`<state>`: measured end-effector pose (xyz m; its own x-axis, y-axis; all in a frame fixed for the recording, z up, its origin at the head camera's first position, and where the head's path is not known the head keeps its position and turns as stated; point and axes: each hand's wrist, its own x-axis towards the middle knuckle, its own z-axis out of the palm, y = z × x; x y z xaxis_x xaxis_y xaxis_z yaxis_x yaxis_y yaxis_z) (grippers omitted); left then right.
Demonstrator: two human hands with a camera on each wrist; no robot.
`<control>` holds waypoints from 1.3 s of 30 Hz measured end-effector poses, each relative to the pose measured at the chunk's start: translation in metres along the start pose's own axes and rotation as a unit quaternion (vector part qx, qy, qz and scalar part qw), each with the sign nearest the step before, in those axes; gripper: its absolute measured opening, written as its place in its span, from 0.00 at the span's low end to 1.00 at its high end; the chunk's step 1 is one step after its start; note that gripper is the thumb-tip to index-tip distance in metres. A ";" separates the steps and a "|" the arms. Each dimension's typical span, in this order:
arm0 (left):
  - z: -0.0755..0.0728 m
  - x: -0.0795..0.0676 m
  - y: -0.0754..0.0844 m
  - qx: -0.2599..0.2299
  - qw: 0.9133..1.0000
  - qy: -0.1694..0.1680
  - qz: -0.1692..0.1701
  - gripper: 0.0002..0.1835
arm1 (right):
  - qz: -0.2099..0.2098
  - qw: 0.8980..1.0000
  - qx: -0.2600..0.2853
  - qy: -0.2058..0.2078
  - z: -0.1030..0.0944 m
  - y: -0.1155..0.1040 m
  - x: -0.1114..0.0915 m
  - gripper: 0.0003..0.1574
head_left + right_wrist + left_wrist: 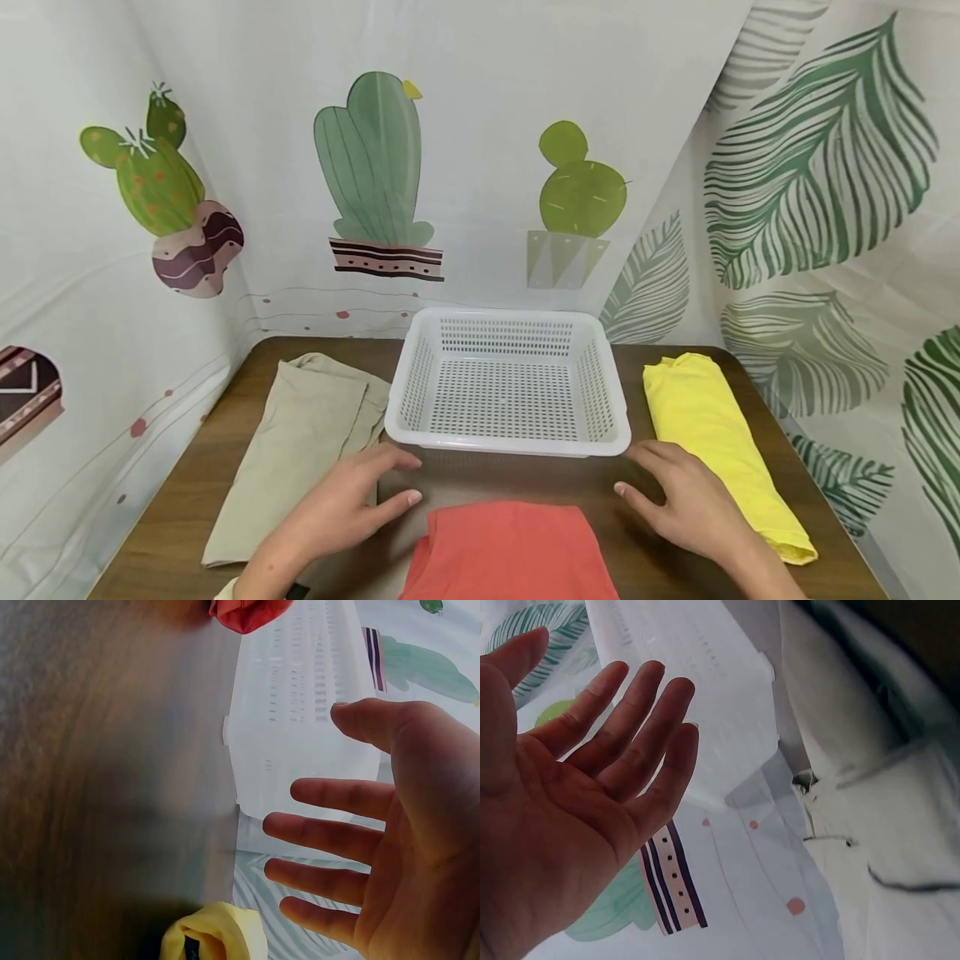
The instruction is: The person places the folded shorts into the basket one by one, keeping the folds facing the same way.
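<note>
A white perforated plastic basket (510, 443) stands at the back middle of the table, with nothing inside it. My left hand (345, 500) is near its front left corner, beside a folded beige cloth (300, 450); the fingers are spread and hold nothing, as the left wrist view also shows. Near the front right corner is my right hand (682, 500), its fingers apart and relaxed in the right wrist view. A folded yellow cloth (723, 450) lies to the right of that hand. Between my hands, at the front edge of view, lies a folded red cloth (513, 550).
The brown wooden table (168, 512) carries all these things. A white curtain (480, 167) printed with cacti and leaves hangs close behind the table and along both sides.
</note>
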<state>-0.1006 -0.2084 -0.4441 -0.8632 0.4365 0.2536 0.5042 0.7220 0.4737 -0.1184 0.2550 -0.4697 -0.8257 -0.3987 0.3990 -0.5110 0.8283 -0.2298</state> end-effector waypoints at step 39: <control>0.050 0.009 0.017 0.008 0.990 -0.133 0.046 0.22 | -0.046 0.995 0.062 -0.055 0.027 -0.031 -0.002 0.26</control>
<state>-0.0986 -0.1655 -0.4759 -0.7775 0.6256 0.0637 0.5831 0.6794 0.4455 -0.1075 0.2196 -0.4869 -0.7916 -0.5174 0.3249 -0.6058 0.7337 -0.3077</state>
